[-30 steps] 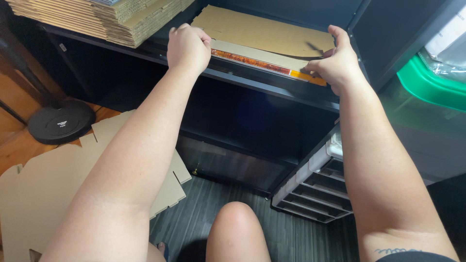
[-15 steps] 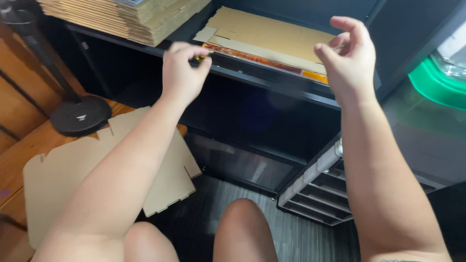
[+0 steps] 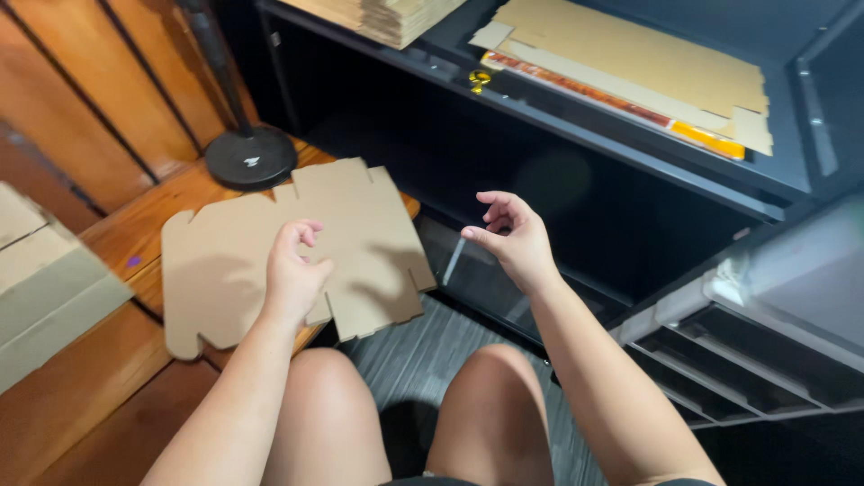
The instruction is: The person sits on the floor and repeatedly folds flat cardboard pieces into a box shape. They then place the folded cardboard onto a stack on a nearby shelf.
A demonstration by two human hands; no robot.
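A flat die-cut cardboard box blank (image 3: pixel 243 252) lies on the wooden floor to my left. My left hand (image 3: pixel 292 274) hovers just over its right part, fingers loosely curled, holding nothing. My right hand (image 3: pixel 508 238) hangs in the air in front of the dark shelf unit, fingers apart and empty. On the shelf (image 3: pixel 621 153) above lie flat cardboard sheets (image 3: pixel 639 63) with a red and yellow strip along their front edge. My bare knees show at the bottom.
A black round lamp base (image 3: pixel 250 156) with its pole stands on the wooden floor behind the blank. A stack of folded cardboard (image 3: pixel 387 13) sits at the shelf's left. A grey drawer unit (image 3: pixel 765 333) is on the right. Another cardboard piece (image 3: pixel 45 279) lies far left.
Both hands have left the sheets on the shelf and dropped down toward my lap. The view has tilted down to the floor blank, with my left hand now over it.
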